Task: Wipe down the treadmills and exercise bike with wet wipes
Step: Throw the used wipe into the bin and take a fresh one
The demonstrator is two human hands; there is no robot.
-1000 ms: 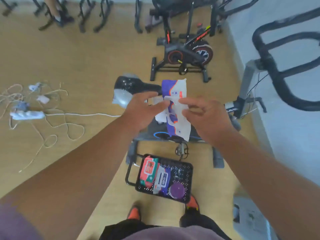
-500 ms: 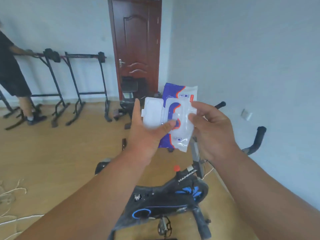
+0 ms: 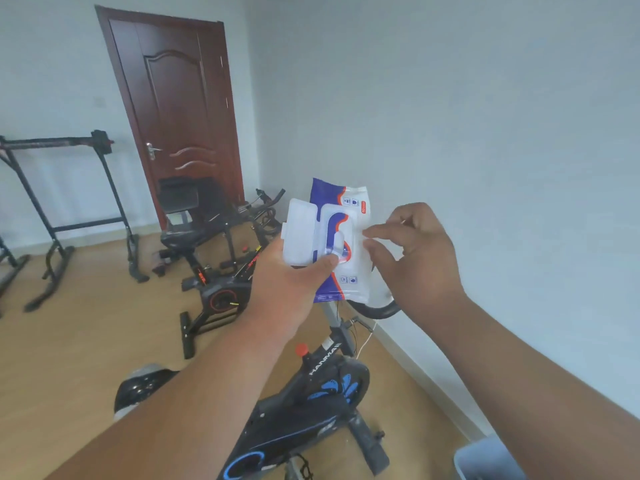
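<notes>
A blue and white wet wipe pack is held up at chest height in front of the wall. My left hand grips it from below and the left, thumb pressed on its front. The clear plastic lid stands flipped open to the left. My right hand is at the pack's right edge, index finger and thumb pinching it there, the other fingers curled. Below my arms stands a black exercise bike with blue trim; its handlebar shows under the pack.
A second black bike with red trim stands farther back near a dark wooden door. A black metal rack lines the left wall. A grey bin sits bottom right by the wall. The floor is wood.
The view rose from the floor and basket to the room. The pack's lid went from shut to flipped open. My right hand slid from gripping the pack's side to pinching its right edge.
</notes>
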